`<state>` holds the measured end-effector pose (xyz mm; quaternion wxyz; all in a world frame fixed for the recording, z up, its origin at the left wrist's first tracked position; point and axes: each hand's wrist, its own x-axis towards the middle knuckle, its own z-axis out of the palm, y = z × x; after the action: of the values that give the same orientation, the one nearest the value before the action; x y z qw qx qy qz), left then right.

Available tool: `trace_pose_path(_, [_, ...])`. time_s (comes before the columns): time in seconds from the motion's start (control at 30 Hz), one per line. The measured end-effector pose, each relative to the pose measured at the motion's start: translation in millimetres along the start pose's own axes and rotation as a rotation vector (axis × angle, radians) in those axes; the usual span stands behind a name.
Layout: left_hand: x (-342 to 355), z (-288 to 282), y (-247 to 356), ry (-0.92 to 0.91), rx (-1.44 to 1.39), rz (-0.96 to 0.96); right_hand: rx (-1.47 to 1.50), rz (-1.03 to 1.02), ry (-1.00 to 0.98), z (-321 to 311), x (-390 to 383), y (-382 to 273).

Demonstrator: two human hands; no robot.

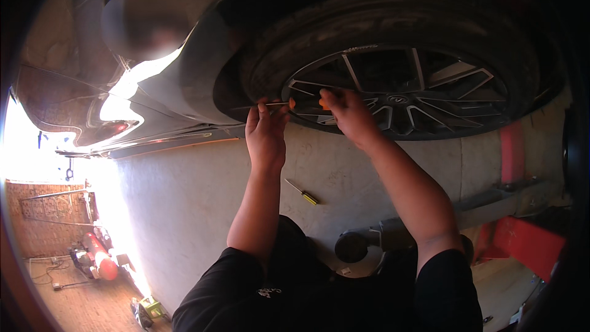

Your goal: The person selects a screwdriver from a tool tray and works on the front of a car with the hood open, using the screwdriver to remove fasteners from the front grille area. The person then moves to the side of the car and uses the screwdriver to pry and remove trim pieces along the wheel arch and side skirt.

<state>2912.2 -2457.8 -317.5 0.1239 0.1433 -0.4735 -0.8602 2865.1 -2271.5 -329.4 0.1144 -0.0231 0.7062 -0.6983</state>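
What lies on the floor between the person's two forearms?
A screwdriver with a yellow handle lies on the grey concrete floor, between the left forearm and the right forearm, touching neither. The head view shows it.

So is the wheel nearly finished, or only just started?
Looks early. The wheel still sits on the car with its tyre on. Both hands are working at the rim's edge: the left hand holds a thin tool with an orange end, the right hand pinches beside it. A yellow-handled screwdriver lies unused on the floor.
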Motion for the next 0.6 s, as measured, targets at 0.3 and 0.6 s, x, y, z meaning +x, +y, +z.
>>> trace_pose_path(0.3, [0.2,4.4,-2.5,-0.024,0.045,0.056,0.095,-0.187,-0.063,0.7,-7.8,17.5])
trace_pose_path(0.6, [0.8,4.0,4.4,0.023,0.135,0.015,0.008,0.205,0.012,4.6,-3.8,4.1])
